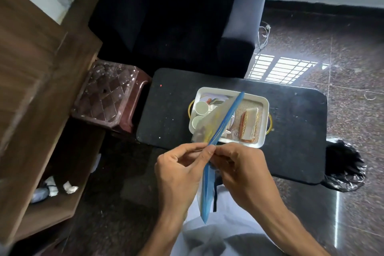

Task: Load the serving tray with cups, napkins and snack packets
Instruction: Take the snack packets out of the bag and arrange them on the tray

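Note:
A white serving tray (265, 102) with gold handles sits on a small black table (291, 147). Two white cups (201, 107) stand at its left end, and a stack of napkins (250, 124) lies at its right end. Both of my hands hold a clear plastic bag with a blue strip (207, 191), edge-on above the table's near edge. My left hand (180, 174) pinches it from the left and my right hand (239, 170) from the right. The bag's upper part hides the tray's middle.
A dark sofa (176, 16) stands behind the table. A maroon plastic stool (108, 93) sits to the left, next to a wooden cabinet (37, 93). A black plastic bag (345, 168) lies on the floor at the table's right.

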{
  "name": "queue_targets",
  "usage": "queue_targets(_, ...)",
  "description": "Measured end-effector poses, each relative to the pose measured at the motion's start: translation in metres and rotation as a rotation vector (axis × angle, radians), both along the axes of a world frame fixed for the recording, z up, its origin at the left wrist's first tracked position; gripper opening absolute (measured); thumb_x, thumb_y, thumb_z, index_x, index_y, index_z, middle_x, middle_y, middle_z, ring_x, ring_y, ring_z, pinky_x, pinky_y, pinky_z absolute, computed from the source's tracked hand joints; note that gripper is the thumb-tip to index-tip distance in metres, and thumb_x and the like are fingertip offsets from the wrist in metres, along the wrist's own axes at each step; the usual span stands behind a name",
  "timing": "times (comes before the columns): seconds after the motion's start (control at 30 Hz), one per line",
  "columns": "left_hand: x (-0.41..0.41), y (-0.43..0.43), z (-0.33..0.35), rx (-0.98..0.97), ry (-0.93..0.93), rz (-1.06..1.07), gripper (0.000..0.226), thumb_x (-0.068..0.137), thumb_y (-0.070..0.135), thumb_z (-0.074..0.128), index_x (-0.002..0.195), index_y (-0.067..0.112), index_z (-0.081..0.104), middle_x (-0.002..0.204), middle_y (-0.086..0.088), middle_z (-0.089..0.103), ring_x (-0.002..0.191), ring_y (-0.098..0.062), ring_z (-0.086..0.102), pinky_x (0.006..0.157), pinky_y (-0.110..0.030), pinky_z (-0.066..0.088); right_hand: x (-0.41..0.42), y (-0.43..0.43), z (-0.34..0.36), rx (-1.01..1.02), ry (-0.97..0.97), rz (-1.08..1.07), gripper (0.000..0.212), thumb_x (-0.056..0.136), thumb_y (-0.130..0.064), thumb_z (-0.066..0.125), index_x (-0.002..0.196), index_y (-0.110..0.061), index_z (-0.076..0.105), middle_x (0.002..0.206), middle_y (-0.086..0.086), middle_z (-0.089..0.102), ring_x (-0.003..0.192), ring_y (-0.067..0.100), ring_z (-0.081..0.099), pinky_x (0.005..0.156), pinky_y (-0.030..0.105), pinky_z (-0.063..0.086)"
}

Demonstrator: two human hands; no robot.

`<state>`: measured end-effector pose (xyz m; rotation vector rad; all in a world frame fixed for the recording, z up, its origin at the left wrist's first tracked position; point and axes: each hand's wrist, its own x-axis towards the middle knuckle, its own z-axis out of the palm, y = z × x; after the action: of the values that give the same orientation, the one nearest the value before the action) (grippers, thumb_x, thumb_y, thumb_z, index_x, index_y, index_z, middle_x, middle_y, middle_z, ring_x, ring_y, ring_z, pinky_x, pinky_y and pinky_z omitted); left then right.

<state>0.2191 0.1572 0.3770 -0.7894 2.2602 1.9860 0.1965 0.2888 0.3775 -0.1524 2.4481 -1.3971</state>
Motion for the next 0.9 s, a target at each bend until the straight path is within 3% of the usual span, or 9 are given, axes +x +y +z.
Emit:
queue_targets(0.1,-0.004,-0.009,-0.006,0.016,-0.038,-0.031,0.03,0.064,0.048,0.084,0.086,0.027,0.082,0.074,0.001,0.08,0.07,-0.015,0.078,0.063,-0.022,0.06,0.0,-0.002,-0.003,0.042,-0.014,-0.021,0.009,0.092,-0.014,0.068,0.09,-0.01,0.076,0.082,0.002,0.074,0.078,0.015,0.07,0.073,0.038,0.057)
queue_targets(0.2,-0.007,-0.018,-0.009,0.002,-0.073,-0.074,0.015,0.075,0.032,0.085,0.088,0.026,0.082,0.073,0.0,0.08,0.069,-0.016,0.078,0.063,-0.022,0.06,0.002,-0.006,-0.001,-0.167,-0.148,-0.231,0.01,0.08,-0.014,0.082,0.082,-0.023,0.079,0.077,-0.009,0.076,0.071,0.002,0.073,0.071,0.029,0.061)
queue_targets(0.27,-0.009,-0.021,-0.01,-0.022,-0.076,-0.086,0.008,0.083,0.022,0.082,0.09,0.025,0.082,0.074,0.001,0.08,0.069,-0.015,0.078,0.063,-0.022,0.06,0.002,-0.009,-0.002,-0.229,-0.202,-0.286,0.014,0.075,-0.019,0.085,0.079,-0.031,0.078,0.074,-0.013,0.077,0.069,0.003,0.074,0.07,0.026,0.061)
queue_targets(0.4,-0.012,-0.02,-0.008,0.046,-0.089,-0.01,0.015,0.091,0.011,0.073,0.097,0.025,0.077,0.07,-0.009,0.078,0.066,-0.029,0.077,0.061,-0.039,0.064,-0.001,-0.011,-0.006,-0.398,-0.352,-0.388,0.012,0.072,-0.023,0.087,0.083,-0.019,0.083,0.075,-0.003,0.078,0.073,0.014,0.076,0.069,0.022,0.058)
queue_targets(0.6,-0.019,-0.018,-0.001,0.372,-0.136,0.15,0.018,0.092,0.005,0.068,0.105,0.017,0.064,0.08,-0.018,0.079,0.063,-0.023,0.076,0.056,-0.029,0.061,-0.008,-0.013,-0.006,-0.608,-0.48,-0.493,0.02,0.067,-0.023,0.085,0.084,-0.012,0.081,0.082,0.012,0.078,0.076,0.021,0.075,0.075,0.027,0.058)
queue_targets(0.73,-0.026,-0.02,-0.002,0.546,-0.158,0.228,0.017,0.09,0.006,0.069,0.103,0.016,0.064,0.084,-0.017,0.079,0.062,-0.019,0.074,0.056,-0.026,0.06,-0.013,-0.018,-0.005,-0.705,-0.541,-0.554,0.034,0.064,-0.026,0.085,0.09,-0.004,0.079,0.091,0.022,0.076,0.085,0.032,0.072,0.089,0.048,0.058)
queue_targets(0.9,-0.034,-0.028,-0.004,0.692,-0.206,0.259,0.032,0.073,0.019,0.076,0.103,0.018,0.065,0.081,-0.008,0.077,0.061,-0.012,0.071,0.06,-0.025,0.06,-0.02,-0.027,-0.003,-0.844,-0.673,-0.624,0.022,0.066,-0.021,0.081,0.085,-0.011,0.08,0.094,0.016,0.076,0.081,0.023,0.072,0.08,0.035,0.06)
